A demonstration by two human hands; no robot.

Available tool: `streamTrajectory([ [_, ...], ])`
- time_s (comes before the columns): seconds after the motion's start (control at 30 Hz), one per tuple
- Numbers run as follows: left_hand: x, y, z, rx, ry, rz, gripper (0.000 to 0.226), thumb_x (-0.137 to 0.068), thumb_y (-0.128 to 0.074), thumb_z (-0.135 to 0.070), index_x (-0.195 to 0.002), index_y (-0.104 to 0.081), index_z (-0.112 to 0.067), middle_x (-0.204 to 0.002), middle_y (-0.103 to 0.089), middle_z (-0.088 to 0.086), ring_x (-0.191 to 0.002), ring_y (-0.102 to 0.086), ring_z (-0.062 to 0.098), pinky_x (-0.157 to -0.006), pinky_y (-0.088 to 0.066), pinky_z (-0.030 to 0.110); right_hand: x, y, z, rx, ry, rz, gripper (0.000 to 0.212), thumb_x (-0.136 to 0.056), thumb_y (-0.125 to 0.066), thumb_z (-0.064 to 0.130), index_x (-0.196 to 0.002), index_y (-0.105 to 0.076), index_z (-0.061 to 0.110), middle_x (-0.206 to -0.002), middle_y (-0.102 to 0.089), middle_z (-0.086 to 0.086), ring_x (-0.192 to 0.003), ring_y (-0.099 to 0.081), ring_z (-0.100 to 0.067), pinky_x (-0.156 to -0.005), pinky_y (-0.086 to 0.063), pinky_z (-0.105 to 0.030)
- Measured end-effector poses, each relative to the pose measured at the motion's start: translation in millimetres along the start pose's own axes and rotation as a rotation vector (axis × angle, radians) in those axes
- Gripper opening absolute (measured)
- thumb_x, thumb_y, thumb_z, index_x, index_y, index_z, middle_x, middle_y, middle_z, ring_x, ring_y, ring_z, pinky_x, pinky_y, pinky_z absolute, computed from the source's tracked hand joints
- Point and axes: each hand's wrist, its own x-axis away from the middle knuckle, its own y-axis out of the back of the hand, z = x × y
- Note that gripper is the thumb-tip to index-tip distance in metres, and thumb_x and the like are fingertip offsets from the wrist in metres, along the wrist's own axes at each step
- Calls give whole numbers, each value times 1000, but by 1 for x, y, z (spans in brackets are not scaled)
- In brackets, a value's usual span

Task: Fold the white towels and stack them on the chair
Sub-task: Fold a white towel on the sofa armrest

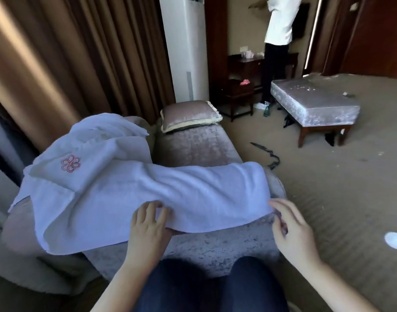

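Early stage, I reckon: my left hand (148,221) grips the towel (181,190) edge, right hand (291,226) pinches its corner (fingers curled); logo towel (85,158) lies rumpled, nothing stacked.

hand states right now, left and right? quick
Left hand: grips the near edge of the white towel.
Right hand: fingers curled at the towel's right corner; whether it holds the towel cannot be told.
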Motion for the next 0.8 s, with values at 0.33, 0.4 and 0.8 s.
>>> streamTrajectory([
  [0.33, -8, -14, -17, 24, 144, -56, 34, -72, -46, -26, -96, -65, -9, -108, -56, 14, -100, -46, 36, -79, -41, 47, -52, -11, 1, -39, -562, 162, 12, -86, -69, 26, -91, -60, 20, -74, -58, 12, -72, -59, -18, -64, -44, -29],
  [0.4, -6, -14, -17, 46, 162, -42, 33, -73, -48, -25, -97, -64, -9, -110, -56, 14, -100, -46, 36, -81, -41, 47, -50, -15, 7, -112, -622, 151, 11, -91, -62, 30, -85, -59, 21, -67, -62, 10, -67, -66, -23, -67, -54, -38],
  [0.8, 1, -5, -17, 169, 168, 63, 27, -57, -79, 2, -79, -65, -7, -114, -56, 17, -102, -43, 33, -79, -45, 44, -39, 8, -13, -320, -766, -144, 15, -89, -63, 8, -94, -58, 21, -80, -65, -4, -67, -59, -21, -63, -55, -39],
])
